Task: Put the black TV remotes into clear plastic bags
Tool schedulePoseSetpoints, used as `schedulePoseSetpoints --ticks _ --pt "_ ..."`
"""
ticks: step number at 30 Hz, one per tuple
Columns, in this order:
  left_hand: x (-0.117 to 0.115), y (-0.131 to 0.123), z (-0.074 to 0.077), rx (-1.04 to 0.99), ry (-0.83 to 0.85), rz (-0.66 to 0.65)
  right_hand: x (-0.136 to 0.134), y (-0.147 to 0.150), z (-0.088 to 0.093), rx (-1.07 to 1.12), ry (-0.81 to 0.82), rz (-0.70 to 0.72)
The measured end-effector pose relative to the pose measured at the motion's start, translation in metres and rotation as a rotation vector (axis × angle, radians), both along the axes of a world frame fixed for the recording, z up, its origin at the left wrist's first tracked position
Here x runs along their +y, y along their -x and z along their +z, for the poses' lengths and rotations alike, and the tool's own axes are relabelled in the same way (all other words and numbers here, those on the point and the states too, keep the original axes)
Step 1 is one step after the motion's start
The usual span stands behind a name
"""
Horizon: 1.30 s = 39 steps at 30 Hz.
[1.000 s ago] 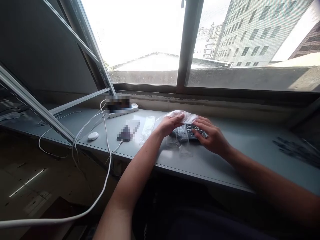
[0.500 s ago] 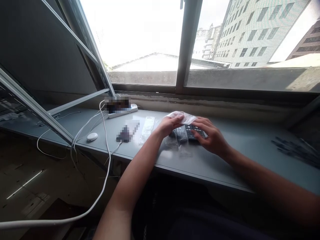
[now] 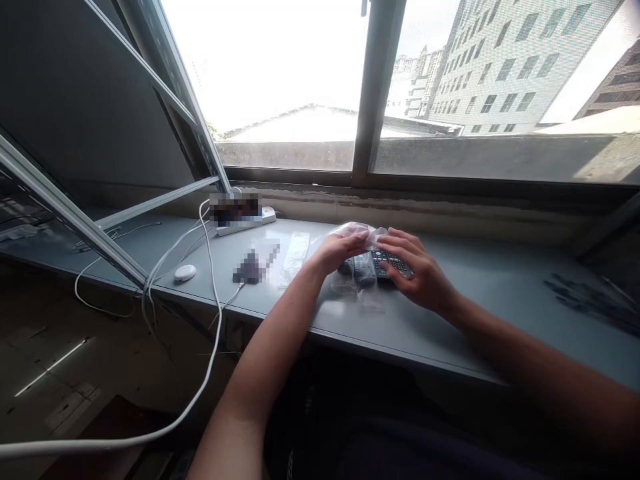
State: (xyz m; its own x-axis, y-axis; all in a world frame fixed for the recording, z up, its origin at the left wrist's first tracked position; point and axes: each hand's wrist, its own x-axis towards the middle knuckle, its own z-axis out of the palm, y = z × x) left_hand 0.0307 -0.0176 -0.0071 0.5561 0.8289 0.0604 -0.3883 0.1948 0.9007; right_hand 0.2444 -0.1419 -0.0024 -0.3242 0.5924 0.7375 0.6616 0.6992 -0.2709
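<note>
My left hand [image 3: 343,250] is closed on a clear plastic bag [image 3: 377,235], its thumb pressing on top. What the bag holds, if anything, I cannot make out. My right hand [image 3: 420,270] is at the bag's right end, fingers stretched out and thumb apart; the fingertips are at or against the plastic. Under the right hand lies a dark button pad [image 3: 395,261] with rows of light buttons, partly covered. Beside it, below the left hand, dark items in clear wrapping [image 3: 367,287] lie on the table, partly hidden.
A pale wrapped strip [image 3: 295,257] lies left of my left forearm on the grey table [image 3: 480,320]. Further left are a white round object [image 3: 185,273], a power strip [image 3: 270,215] and a hanging white cable [image 3: 216,327]. A dark bundle [image 3: 590,300] lies at the right.
The plastic bag's right end has bunched up and looks more crumpled. My right fingers have shifted slightly and spread more; the left hand has hardly moved.
</note>
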Motion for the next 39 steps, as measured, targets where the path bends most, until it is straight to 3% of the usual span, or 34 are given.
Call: schedulePoseSetpoints --ticks 6,11,17,20,26,28,31,36,39 --pt "-0.003 0.002 0.004 -0.028 -0.035 -0.01 0.004 -0.005 -0.007 -0.003 0.004 -0.067" --pt "-0.003 0.0 0.003 0.007 -0.037 -0.021 0.004 -0.005 -0.008 -0.043 0.036 -0.043" --pt "-0.001 -0.003 0.014 -0.01 0.146 0.033 0.001 -0.004 -0.003 -0.046 0.029 -0.046" --pt "-0.004 -0.003 0.018 -0.04 0.159 0.042 0.001 -0.004 -0.002 -0.043 0.036 -0.034" --pt "-0.015 -0.002 0.018 -0.014 0.059 -0.177 -0.001 -0.003 -0.004 -0.044 0.074 -0.027" --pt "-0.015 -0.002 0.018 -0.002 0.042 -0.193 -0.002 -0.002 -0.004 -0.028 0.081 -0.024" --pt "-0.01 -0.001 0.019 -0.041 0.022 -0.095 -0.003 -0.001 -0.002 -0.013 0.093 -0.026" --pt "0.003 0.005 0.021 -0.214 0.041 0.221 -0.007 0.001 0.005 -0.002 0.072 0.014" --pt "0.005 0.006 0.023 -0.258 0.054 0.254 -0.009 0.003 0.007 0.015 0.051 0.045"
